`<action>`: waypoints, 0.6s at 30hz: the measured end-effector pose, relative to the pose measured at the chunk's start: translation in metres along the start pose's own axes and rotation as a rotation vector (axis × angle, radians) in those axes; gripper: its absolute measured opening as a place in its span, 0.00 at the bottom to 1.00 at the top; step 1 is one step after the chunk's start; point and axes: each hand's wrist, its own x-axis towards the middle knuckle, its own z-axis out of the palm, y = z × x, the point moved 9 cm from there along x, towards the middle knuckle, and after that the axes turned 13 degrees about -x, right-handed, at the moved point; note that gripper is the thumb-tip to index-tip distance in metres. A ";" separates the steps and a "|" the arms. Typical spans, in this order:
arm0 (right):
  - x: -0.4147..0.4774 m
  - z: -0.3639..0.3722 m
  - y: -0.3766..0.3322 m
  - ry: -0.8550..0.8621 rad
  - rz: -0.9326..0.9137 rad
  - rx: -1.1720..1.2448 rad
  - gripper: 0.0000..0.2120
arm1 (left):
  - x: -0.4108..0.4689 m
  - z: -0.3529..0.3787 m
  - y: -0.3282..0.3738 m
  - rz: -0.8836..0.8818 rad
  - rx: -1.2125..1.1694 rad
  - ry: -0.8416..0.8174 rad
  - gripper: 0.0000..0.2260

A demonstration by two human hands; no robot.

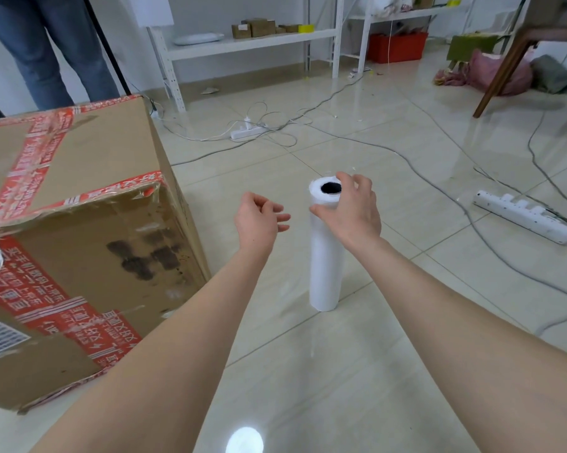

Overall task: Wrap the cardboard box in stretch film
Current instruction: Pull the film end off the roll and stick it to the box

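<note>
Gripping white cyl. film roll [324, 256]

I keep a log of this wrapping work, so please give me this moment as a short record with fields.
Box: large brown cardboard box with red printed tape, on the tiled floor, left side.
Film: white upright roll of stretch film, standing on the floor, apart from the box.
Right hand: fingers and thumb grip the roll's top end.
Left hand: relaxed, beside the roll, holds nothing.
Nearby: long white power strip lying right of the roll.
</note>
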 end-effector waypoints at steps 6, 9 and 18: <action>0.002 0.007 -0.016 0.007 -0.035 -0.116 0.26 | 0.004 -0.006 0.000 0.077 0.102 -0.070 0.07; 0.004 0.009 -0.021 0.048 -0.010 -0.164 0.27 | 0.008 -0.004 -0.001 0.093 0.311 -0.127 0.12; 0.006 0.011 -0.026 0.074 -0.048 -0.182 0.17 | 0.016 -0.043 0.010 0.203 0.442 0.082 0.06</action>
